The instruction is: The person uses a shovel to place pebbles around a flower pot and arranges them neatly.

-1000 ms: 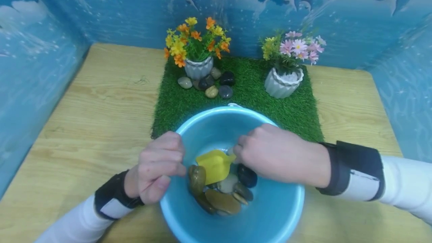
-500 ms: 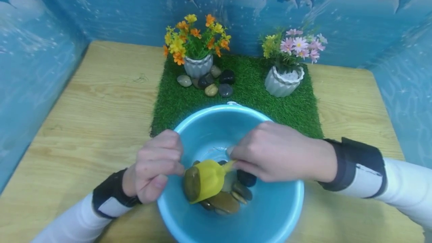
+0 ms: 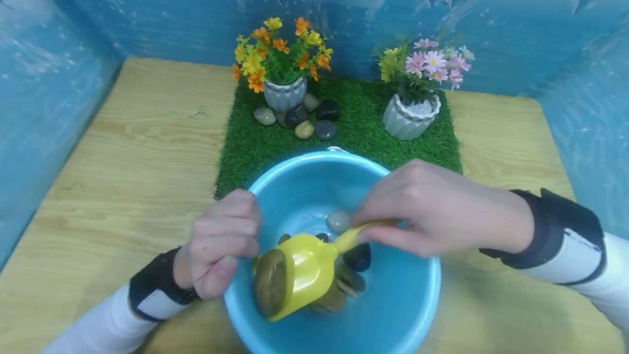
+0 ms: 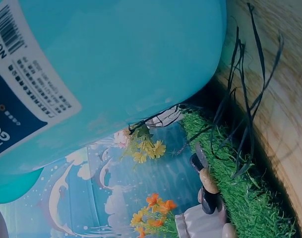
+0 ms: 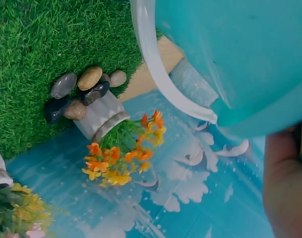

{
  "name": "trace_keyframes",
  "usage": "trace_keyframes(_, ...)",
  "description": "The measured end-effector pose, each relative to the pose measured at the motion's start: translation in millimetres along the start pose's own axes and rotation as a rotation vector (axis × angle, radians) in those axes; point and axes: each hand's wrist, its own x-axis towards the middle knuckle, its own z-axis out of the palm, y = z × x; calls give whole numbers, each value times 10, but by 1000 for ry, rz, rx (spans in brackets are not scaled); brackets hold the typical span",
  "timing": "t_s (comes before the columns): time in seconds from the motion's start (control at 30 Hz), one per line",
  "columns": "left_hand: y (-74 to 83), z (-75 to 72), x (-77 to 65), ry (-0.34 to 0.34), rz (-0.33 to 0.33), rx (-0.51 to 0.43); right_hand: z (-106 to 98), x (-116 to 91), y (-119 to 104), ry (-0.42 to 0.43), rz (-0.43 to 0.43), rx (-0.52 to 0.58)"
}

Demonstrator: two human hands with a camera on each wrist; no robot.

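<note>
My left hand (image 3: 223,242) grips the left rim of a light blue bucket (image 3: 417,310), fingers curled over the edge. The bucket's outer wall (image 4: 141,54) fills much of the left wrist view. Inside the bucket, my right hand (image 3: 427,206) pinches the handle of a yellow toy shovel (image 3: 309,272) between thumb and fingers. A large brown stone (image 3: 270,283) lies on the shovel's blade at the left. Several stones stay below, among them a black stone (image 3: 357,257) and a pale stone (image 3: 338,221); the shovel partly hides others.
Behind the bucket lies a green turf mat (image 3: 354,130) on the wooden table (image 3: 157,141). On it stand a pot of orange and yellow flowers (image 3: 285,94) and a pot of pink flowers (image 3: 410,116). Several pebbles (image 3: 304,129) cluster by the left pot.
The shovel has gone under the brown stone, which now rides on its blade and looks higher. My right hand has shifted right and up; my left hand keeps its grip on the rim.
</note>
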Motion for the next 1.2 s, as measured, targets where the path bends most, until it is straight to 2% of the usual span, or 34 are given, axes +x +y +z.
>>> trace_keyframes(0.23,8,10,2,13,-11,6,-157,-113,0,99,6,53)
trace_keyframes(0.43,1,14,12,16,2,-1,-409,-275,168,187,29,-52)
trace_keyframes(0.53,11,1,3,3,-15,-2,-590,-384,289,217,133,-159)
trace_keyframes(0.63,27,-15,-20,-17,-42,2,-723,-404,346,244,326,-295)
trace_keyframes(0.73,41,-29,-41,-33,-63,11,-755,-324,379,289,516,-348)
trace_keyframes(0.83,44,-35,-49,-37,-65,19,-710,-249,497,326,653,-346)
trace_keyframes(0.97,50,-45,-55,-39,-68,25,-615,-190,782,316,734,-353)
trace_keyframes(1.2,43,-47,-58,-43,-60,28,-421,-113,1194,248,764,-314)
